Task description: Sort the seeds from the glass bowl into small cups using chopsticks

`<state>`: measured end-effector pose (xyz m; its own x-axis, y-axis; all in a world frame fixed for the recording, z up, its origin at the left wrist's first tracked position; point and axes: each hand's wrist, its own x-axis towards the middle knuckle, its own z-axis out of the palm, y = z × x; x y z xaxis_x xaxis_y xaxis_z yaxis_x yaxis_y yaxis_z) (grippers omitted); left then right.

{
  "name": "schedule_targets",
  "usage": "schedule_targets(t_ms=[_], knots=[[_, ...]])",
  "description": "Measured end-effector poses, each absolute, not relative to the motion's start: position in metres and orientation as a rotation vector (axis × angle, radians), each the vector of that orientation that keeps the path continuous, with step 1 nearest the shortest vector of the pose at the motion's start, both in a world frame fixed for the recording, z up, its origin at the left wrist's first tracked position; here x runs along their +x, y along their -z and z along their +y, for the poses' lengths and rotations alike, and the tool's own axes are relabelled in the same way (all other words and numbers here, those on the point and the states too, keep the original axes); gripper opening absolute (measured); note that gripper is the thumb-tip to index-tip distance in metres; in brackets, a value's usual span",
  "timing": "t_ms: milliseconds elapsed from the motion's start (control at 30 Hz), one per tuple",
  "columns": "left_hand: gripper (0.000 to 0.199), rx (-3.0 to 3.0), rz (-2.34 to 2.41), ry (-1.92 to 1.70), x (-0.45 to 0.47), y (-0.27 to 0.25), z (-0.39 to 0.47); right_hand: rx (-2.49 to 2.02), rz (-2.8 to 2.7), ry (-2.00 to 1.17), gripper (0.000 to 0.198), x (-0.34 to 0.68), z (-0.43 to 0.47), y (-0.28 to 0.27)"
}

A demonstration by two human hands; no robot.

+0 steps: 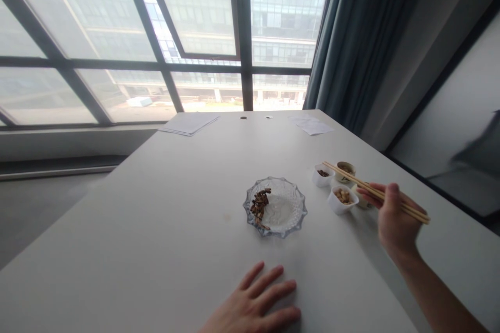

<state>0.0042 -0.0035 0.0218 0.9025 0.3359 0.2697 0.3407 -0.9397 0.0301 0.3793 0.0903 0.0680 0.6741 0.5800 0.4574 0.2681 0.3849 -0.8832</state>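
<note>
My right hand [398, 213] grips a pair of wooden chopsticks [365, 186], whose tips point left over the small cups. Below the tips is a white cup [323, 181] with dark pieces in it. Nearer to me stands another white cup [340, 207] holding light brown, nut-like pieces. A tan cup [346, 171] sits behind the chopsticks, and a second one is partly hidden by my right hand. To the left lies a scalloped glass plate [287, 221] with dark brown, elongated pieces [260, 207] along its left side. My left hand [255, 302] rests palm down, fingers spread, in front of the plate.
The white table [156, 229] reaches toward the windows. Paper sheets [189, 124] lie at its far left corner and more papers [312, 125] at the far right. Two small round fittings sit at the far edge. A dark curtain [351, 36] hangs at the right.
</note>
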Motion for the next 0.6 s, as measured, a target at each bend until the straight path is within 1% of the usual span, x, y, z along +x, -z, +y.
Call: schedule_targets(t_ms=[167,333,400,500,600], knots=[[0.053,-3.06,-0.548,0.391,0.005,-0.021,-0.003,-1.134,-0.855,-0.334,0.055,0.365,0.084,-0.072],[0.052,-3.073,-0.551,0.415,0.003,-0.021,-0.003,-1.064,-1.083,-0.645,0.057,0.336,0.071,-0.069],[0.05,-3.085,-0.557,0.397,0.003,-0.022,-0.003,-1.045,-1.218,-0.766,0.055,0.325,0.064,-0.068],[0.046,-3.093,-0.561,0.416,0.004,-0.023,-0.003,-1.006,-1.367,-0.887,0.051,0.31,0.056,-0.07],[0.046,-3.086,-0.566,0.452,0.006,-0.022,-0.003,-0.997,-1.454,-0.983,0.05,0.299,0.054,-0.074]])
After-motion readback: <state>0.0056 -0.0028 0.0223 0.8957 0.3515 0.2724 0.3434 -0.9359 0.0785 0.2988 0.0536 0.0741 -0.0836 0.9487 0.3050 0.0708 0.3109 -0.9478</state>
